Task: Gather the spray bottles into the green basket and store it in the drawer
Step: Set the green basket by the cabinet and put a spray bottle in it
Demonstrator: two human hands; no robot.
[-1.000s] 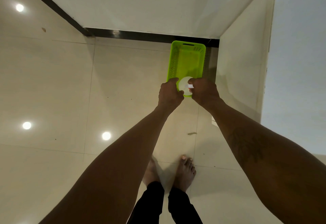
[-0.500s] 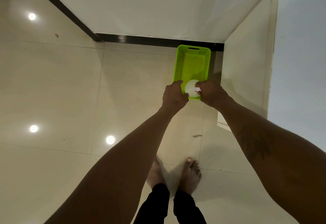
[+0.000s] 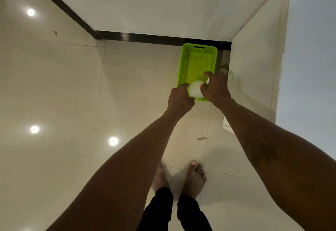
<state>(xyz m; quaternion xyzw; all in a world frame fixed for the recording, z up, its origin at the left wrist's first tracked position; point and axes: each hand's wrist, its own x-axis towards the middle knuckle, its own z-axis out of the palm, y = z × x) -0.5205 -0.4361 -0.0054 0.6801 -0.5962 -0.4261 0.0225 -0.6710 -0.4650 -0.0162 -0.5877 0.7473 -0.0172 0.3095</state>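
A bright green basket [image 3: 184,67] sits on the tiled floor, close to the wall corner, and I see nothing inside it. Over its near end both hands hold a white spray bottle [image 3: 195,89], seen end-on as a round white shape. My left hand [image 3: 180,100] curls round the bottle's left side. My right hand [image 3: 216,89] grips its right side, where a small orange-red part shows, and one finger stretches forward over the basket. The rest of the bottle is hidden by my hands.
A white cabinet side [image 3: 254,70] rises just right of the basket. Black skirting [image 3: 145,37] runs along the white wall behind it. My bare feet [image 3: 194,178] stand on glossy cream tiles [image 3: 63,94] with ceiling-light reflections. Open floor spreads to the left.
Both hands have kept the bottle over the basket's near end. My right hand has shifted a little forward and one finger has stretched out over the basket.
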